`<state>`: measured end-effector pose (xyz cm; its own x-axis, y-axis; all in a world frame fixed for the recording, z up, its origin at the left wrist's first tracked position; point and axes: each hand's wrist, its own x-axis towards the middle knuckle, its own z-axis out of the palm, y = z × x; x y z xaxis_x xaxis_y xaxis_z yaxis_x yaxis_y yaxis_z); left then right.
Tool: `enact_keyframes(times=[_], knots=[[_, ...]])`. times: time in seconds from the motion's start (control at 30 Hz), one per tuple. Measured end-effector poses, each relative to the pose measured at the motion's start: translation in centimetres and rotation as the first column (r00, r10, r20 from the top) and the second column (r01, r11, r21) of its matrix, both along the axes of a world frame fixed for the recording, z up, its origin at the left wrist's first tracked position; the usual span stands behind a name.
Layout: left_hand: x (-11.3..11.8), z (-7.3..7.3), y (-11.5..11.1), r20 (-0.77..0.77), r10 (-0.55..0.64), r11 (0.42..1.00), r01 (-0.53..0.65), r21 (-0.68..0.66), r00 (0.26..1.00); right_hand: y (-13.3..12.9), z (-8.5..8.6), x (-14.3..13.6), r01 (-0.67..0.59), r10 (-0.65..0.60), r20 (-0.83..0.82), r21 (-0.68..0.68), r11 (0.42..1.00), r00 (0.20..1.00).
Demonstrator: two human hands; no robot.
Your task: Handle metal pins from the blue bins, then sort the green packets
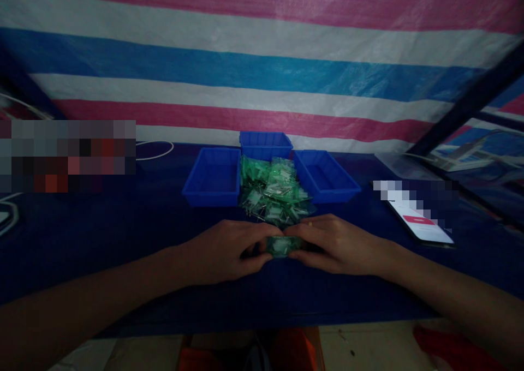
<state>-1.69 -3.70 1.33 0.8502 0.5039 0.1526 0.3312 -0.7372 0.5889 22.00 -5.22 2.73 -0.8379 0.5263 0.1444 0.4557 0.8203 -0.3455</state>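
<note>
Between both hands is a small green-tinted clear packet, held just above or on the table near its front. My left hand pinches its left end between thumb and fingers. On the other end, my right hand grips it the same way, with a ring on one finger. What lies inside the packet is too small to make out. Right behind the hands lies a heap of similar green clear packets, some with thin metallic-looking pieces in them.
Blue plastic bins stand around the heap: a left bin, a back bin and a right bin. A phone with a lit screen lies to the right. A white cable curves at the left, before a striped sheet.
</note>
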Motion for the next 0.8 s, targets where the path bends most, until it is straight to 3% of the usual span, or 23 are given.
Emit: enact_keyframes(times=[0.2,0.57,0.8], knots=[[0.11,0.17,0.12,0.055,0.055,0.990,-0.047,-0.132,0.997,-0.07,0.04,-0.09,0.006,-0.006,-0.007,0.046,0.999,1.000],[-0.07,-0.11,-0.08,0.037,-0.032,0.995,0.029,0.099,0.999,-0.23,0.13,-0.29,-0.010,0.010,-0.004,0.050,0.999,1.000],[-0.11,-0.29,-0.16,0.052,-0.029,0.973,0.017,0.231,0.998,-0.33,0.21,-0.44,-0.008,0.009,-0.008,0.066,0.998,1.000]])
